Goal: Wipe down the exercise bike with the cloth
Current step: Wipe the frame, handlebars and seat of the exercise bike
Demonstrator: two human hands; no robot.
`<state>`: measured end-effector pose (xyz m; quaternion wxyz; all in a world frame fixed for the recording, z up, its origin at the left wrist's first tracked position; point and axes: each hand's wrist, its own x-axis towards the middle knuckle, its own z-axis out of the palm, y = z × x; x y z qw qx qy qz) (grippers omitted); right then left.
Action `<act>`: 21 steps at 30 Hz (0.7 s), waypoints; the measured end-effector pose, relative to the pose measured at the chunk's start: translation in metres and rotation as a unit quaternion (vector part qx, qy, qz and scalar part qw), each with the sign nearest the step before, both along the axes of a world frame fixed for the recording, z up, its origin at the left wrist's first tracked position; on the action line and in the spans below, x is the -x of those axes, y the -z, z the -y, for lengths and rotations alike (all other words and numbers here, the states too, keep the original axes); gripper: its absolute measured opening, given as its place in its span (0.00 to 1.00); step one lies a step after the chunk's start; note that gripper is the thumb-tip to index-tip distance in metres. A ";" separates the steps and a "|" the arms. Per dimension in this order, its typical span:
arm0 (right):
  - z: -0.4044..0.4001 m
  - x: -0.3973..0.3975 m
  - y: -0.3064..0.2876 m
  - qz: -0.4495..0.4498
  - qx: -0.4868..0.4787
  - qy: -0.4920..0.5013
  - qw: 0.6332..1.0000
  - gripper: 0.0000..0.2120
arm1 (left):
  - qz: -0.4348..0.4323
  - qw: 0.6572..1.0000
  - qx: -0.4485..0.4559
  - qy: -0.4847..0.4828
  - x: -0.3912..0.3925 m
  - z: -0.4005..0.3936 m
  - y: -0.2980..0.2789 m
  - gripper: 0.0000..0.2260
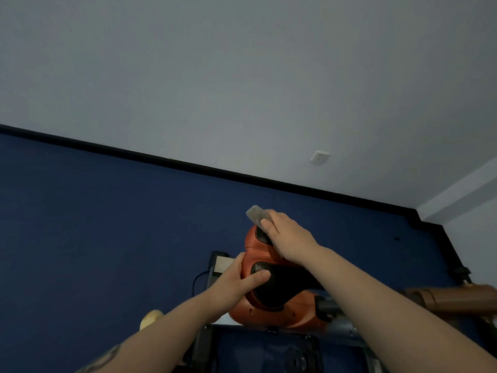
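Observation:
The exercise bike's orange and black saddle (271, 300) fills the lower middle of the head view, seen from above. My left hand (239, 279) grips the saddle's left side, thumb on top of the black pad and fingers round the edge. A folded grey cloth (256, 214) sits under my right hand (287, 238), which holds it against the far end of the saddle. One corner of the cloth sticks out past my fingers. The bike's dark frame (328, 308) shows under my right forearm.
A blue wall panel with a black trim strip (188, 165) stands behind the bike, white wall and a socket (320, 157) above it. A brown padded handle (457, 296) juts in at the right. A black cable (197, 281) and a yellowish object (152, 317) lie at lower left.

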<state>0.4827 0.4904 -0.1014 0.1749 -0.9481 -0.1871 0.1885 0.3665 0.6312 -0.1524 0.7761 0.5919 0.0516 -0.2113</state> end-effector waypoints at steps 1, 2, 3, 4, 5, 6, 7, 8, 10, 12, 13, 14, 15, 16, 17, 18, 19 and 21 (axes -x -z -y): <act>0.005 0.007 0.003 0.026 0.012 -0.036 0.999 0.23 | -0.001 1.000 0.001 0.000 0.001 0.001 0.000 0.30; 0.011 0.012 0.005 0.042 0.016 -0.070 0.996 0.24 | -0.001 1.000 0.003 -0.002 0.000 0.000 0.000 0.30; 0.017 0.012 0.004 0.038 0.008 -0.092 0.995 0.25 | 0.002 1.000 0.002 -0.004 -0.001 0.000 -0.001 0.30; 0.018 0.006 0.001 0.012 -0.003 -0.086 0.996 0.24 | 0.005 1.000 -0.001 -0.005 -0.003 -0.001 -0.002 0.30; 0.016 -0.002 0.000 -0.026 -0.019 -0.058 0.998 0.23 | 0.002 1.000 -0.004 -0.005 -0.004 -0.001 -0.004 0.29; 0.011 -0.011 0.000 -0.060 -0.035 -0.016 0.997 0.22 | -0.001 1.000 -0.003 -0.005 -0.004 -0.001 -0.005 0.29; 0.005 -0.017 -0.001 -0.079 -0.035 0.026 0.996 0.22 | -0.002 1.000 -0.002 -0.002 -0.003 -0.001 -0.005 0.28; -0.002 -0.019 -0.002 -0.076 -0.017 0.048 0.996 0.23 | 0.000 1.000 -0.002 0.000 -0.002 0.000 -0.004 0.27; -0.010 -0.012 0.000 -0.026 0.022 0.013 0.999 0.24 | 0.005 1.000 -0.010 0.006 0.000 0.000 -0.003 0.25; -0.014 0.001 0.001 0.051 0.051 -0.127 0.989 0.26 | 0.009 1.000 -0.017 0.007 0.001 -0.001 -0.004 0.23; -0.015 0.002 0.000 0.070 0.055 -0.202 0.975 0.25 | 0.014 1.000 -0.021 0.011 -0.001 -0.003 -0.005 0.21; -0.017 -0.002 -0.003 0.065 0.052 -0.238 0.968 0.24 | 0.013 0.999 -0.025 0.016 -0.002 -0.004 -0.006 0.20; -0.020 -0.010 -0.006 0.039 0.045 -0.237 0.970 0.22 | 0.007 0.999 -0.026 0.021 -0.004 -0.005 -0.006 0.19; -0.022 -0.018 -0.011 -0.010 0.026 -0.197 0.980 0.21 | 0.000 0.999 -0.023 0.027 -0.005 -0.006 -0.007 0.19; -0.025 -0.026 -0.014 -0.060 0.007 -0.134 0.989 0.22 | -0.004 0.999 -0.017 0.033 -0.005 -0.007 -0.007 0.19; -0.028 -0.030 -0.015 -0.083 0.006 -0.085 0.993 0.24 | -0.007 0.999 -0.014 0.034 -0.005 -0.006 -0.006 0.20; -0.030 -0.028 -0.015 -0.082 0.019 -0.070 0.994 0.24 | -0.008 0.999 -0.014 0.032 -0.005 -0.006 -0.005 0.20; -0.030 -0.018 -0.007 -0.009 0.064 -0.149 0.987 0.25 | -0.003 1.000 -0.018 0.017 -0.003 -0.005 -0.004 0.20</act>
